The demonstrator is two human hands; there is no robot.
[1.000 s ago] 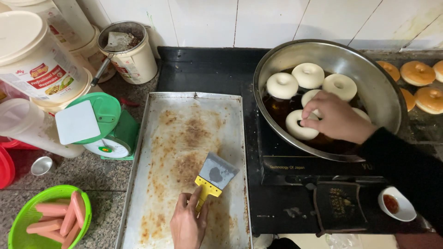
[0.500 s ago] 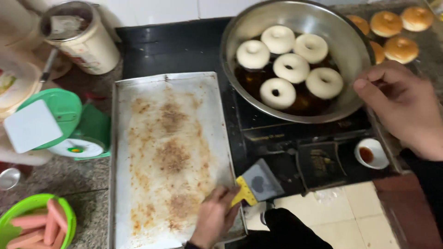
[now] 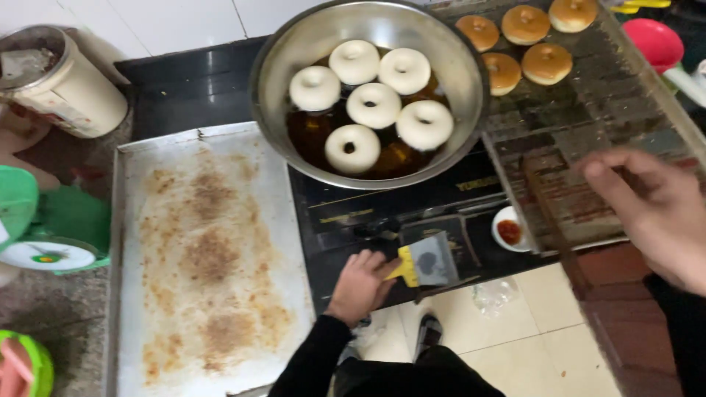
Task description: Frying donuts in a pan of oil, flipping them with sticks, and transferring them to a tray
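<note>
Since half a second ago, the left hand (image 3: 362, 283) has carried the small scraper with a yellow handle and grey metal blade (image 3: 424, 262) off the flat metal baking tray (image 3: 132, 257) and now holds it in front of the black stove (image 3: 412, 209), over the pale tiled floor (image 3: 515, 338). Its fingers are curled around the yellow handle; the broad, dull blade points right, smudged with a dark patch near its middle. Meanwhile the right hand (image 3: 651, 213) has drawn away from the wide steel frying bowl (image 3: 294, 66) and hovers over the wire cooling rack (image 3: 573, 147), fingers loosely bent and slightly apart, holding nothing.

Six pale ring doughnuts (image 3: 375, 104) float in dark oil inside the bowl. Browned doughnuts (image 3: 523, 23) sit at the rack's far end. The tray lies beside the stove, coated with brown, crumbly flour residue. A small white dish of red sauce (image 3: 507, 230) rests near the scraper.
</note>
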